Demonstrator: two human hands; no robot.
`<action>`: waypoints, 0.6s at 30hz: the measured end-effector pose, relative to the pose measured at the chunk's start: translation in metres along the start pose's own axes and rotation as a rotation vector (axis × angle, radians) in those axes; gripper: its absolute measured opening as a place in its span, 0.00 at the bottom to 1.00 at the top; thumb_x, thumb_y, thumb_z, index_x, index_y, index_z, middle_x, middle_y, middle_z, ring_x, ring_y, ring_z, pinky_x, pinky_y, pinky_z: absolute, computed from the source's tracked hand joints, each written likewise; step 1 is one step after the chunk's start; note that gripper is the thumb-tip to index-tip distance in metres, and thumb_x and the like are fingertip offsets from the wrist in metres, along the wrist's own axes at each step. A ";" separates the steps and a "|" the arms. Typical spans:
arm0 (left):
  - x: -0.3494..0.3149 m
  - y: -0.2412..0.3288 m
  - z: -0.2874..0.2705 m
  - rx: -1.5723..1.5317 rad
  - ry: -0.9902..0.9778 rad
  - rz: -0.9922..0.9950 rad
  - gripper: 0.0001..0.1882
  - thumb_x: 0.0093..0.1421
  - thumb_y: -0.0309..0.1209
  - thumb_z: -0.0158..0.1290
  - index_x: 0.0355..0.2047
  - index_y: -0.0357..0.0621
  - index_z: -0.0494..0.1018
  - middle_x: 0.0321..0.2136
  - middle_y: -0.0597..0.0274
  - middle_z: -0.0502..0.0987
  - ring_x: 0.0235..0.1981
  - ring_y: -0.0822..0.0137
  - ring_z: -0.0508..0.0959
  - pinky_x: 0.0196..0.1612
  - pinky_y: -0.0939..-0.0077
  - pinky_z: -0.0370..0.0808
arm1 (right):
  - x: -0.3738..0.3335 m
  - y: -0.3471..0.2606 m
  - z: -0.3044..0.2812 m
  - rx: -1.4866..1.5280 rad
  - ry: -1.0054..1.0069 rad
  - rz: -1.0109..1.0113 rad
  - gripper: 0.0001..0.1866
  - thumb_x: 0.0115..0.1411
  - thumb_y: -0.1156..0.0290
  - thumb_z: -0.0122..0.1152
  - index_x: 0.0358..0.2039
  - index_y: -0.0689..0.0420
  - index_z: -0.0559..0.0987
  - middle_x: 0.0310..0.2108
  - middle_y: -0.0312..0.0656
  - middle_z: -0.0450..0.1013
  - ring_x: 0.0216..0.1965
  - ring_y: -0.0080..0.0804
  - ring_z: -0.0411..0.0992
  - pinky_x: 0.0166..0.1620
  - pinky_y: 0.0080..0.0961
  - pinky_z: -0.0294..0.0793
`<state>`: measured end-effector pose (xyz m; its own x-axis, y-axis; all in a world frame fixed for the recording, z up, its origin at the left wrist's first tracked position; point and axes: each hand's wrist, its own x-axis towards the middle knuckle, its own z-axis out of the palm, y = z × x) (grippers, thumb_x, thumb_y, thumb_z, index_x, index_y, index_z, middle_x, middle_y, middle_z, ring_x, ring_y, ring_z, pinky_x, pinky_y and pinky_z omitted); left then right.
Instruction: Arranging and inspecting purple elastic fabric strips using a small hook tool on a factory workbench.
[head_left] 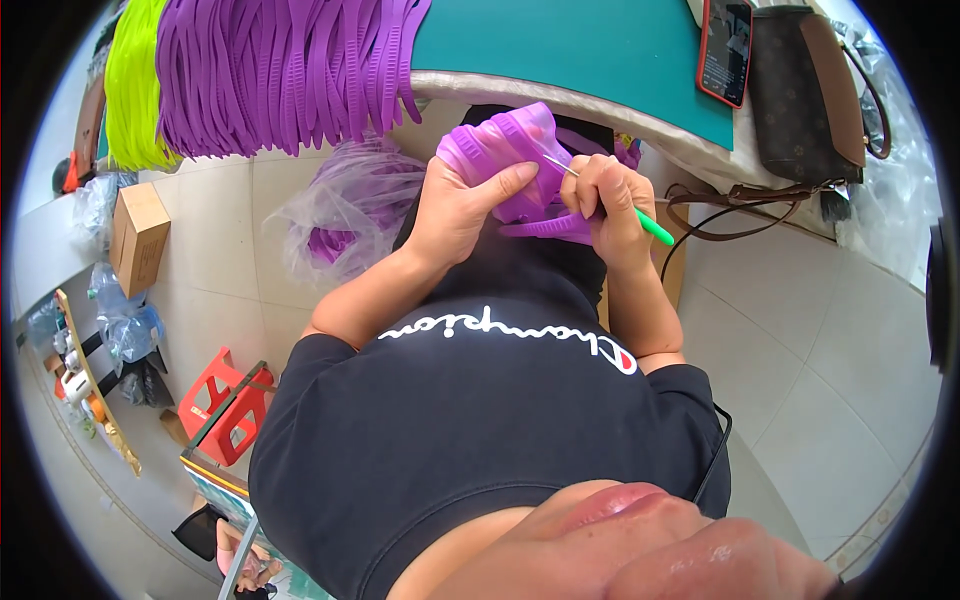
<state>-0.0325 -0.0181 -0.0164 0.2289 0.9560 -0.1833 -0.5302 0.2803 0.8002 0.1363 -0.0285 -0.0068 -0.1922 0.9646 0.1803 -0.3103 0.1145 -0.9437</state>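
My left hand (465,205) is closed on a soft, glossy purple rubber piece (513,140), its thumb pressed along the surface. The piece is partly see-through and has a ribbed band; its exact kind I cannot tell. My right hand (618,205) grips a thin tool with a green handle (655,227). The tool's slim metal tip points left and lies against or just over the purple piece. Below the piece, a purple ribbed strap (548,230) reaches to my right fingers, which partly hide it.
Many purple straps (280,70) and a lime-green bunch (135,85) hang over the green table's (560,45) edge. A phone (725,50) and a brown bag (810,95) lie at the right. A clear plastic bag (350,205), cardboard box (138,238) and red stool (222,405) are at the left.
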 end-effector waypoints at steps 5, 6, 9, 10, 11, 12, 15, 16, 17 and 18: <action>-0.001 0.002 0.000 0.034 -0.035 0.004 0.13 0.57 0.21 0.57 0.43 0.37 0.75 0.33 0.66 0.78 0.31 0.77 0.76 0.36 0.82 0.74 | 0.000 -0.001 0.001 0.026 0.036 0.072 0.26 0.69 0.56 0.41 0.17 0.59 0.64 0.17 0.37 0.59 0.22 0.25 0.58 0.29 0.22 0.55; 0.000 0.001 0.000 0.034 -0.037 0.003 0.13 0.57 0.21 0.57 0.43 0.37 0.75 0.33 0.66 0.78 0.31 0.77 0.76 0.36 0.82 0.74 | 0.001 -0.001 0.000 0.035 0.033 0.087 0.26 0.69 0.56 0.41 0.17 0.59 0.64 0.17 0.37 0.60 0.22 0.25 0.58 0.29 0.22 0.55; 0.000 0.000 -0.001 0.075 -0.063 0.052 0.12 0.57 0.20 0.56 0.43 0.37 0.75 0.33 0.65 0.79 0.30 0.77 0.76 0.35 0.82 0.74 | 0.001 -0.003 -0.002 0.017 0.037 0.148 0.26 0.69 0.57 0.41 0.17 0.60 0.65 0.17 0.37 0.61 0.22 0.25 0.59 0.29 0.22 0.56; -0.001 0.001 -0.001 0.116 -0.069 0.062 0.12 0.57 0.20 0.57 0.42 0.37 0.75 0.34 0.63 0.79 0.33 0.75 0.77 0.39 0.80 0.75 | 0.000 -0.004 -0.001 0.016 0.041 0.147 0.26 0.69 0.57 0.41 0.17 0.60 0.65 0.17 0.37 0.61 0.22 0.25 0.59 0.29 0.22 0.56; -0.002 0.001 -0.002 0.156 -0.075 0.072 0.11 0.57 0.21 0.57 0.41 0.37 0.74 0.36 0.61 0.79 0.37 0.73 0.78 0.42 0.78 0.75 | -0.001 -0.005 0.001 -0.228 0.046 0.101 0.26 0.69 0.57 0.42 0.17 0.60 0.66 0.18 0.38 0.62 0.22 0.25 0.60 0.29 0.22 0.58; -0.002 0.003 -0.005 0.157 -0.076 0.071 0.11 0.57 0.21 0.57 0.41 0.37 0.74 0.36 0.61 0.79 0.37 0.73 0.78 0.42 0.78 0.75 | -0.001 -0.006 0.002 -0.470 0.048 0.054 0.25 0.69 0.58 0.43 0.17 0.61 0.66 0.18 0.39 0.64 0.22 0.24 0.61 0.28 0.21 0.59; -0.003 0.010 -0.016 0.332 -0.130 -0.019 0.12 0.57 0.20 0.56 0.42 0.35 0.75 0.33 0.64 0.79 0.31 0.78 0.77 0.37 0.82 0.75 | 0.002 -0.012 -0.010 -0.618 0.253 -0.133 0.25 0.69 0.59 0.44 0.18 0.61 0.67 0.20 0.39 0.68 0.23 0.22 0.63 0.28 0.20 0.61; -0.003 0.013 -0.018 0.359 -0.118 -0.050 0.11 0.57 0.20 0.56 0.41 0.34 0.75 0.33 0.65 0.79 0.32 0.77 0.77 0.37 0.82 0.75 | 0.005 -0.015 -0.021 -0.606 0.340 -0.156 0.24 0.69 0.59 0.43 0.19 0.61 0.69 0.22 0.40 0.71 0.24 0.21 0.65 0.29 0.19 0.62; -0.003 0.017 -0.022 0.386 -0.104 -0.081 0.11 0.57 0.20 0.56 0.41 0.33 0.75 0.32 0.65 0.79 0.32 0.76 0.77 0.37 0.81 0.74 | 0.007 -0.023 -0.030 -0.639 0.434 -0.194 0.24 0.69 0.60 0.43 0.19 0.62 0.70 0.22 0.40 0.72 0.24 0.21 0.65 0.28 0.19 0.61; 0.000 0.010 -0.036 0.550 -0.111 -0.031 0.11 0.55 0.20 0.56 0.40 0.34 0.75 0.30 0.62 0.79 0.32 0.72 0.78 0.37 0.79 0.74 | 0.010 -0.029 -0.045 -0.710 0.540 -0.299 0.24 0.69 0.61 0.43 0.19 0.63 0.71 0.22 0.39 0.72 0.23 0.20 0.63 0.27 0.18 0.59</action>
<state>-0.0670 -0.0120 -0.0285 0.3377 0.9250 -0.1739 -0.0253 0.1936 0.9807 0.1849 -0.0114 0.0100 0.3165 0.8309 0.4577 0.3979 0.3218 -0.8592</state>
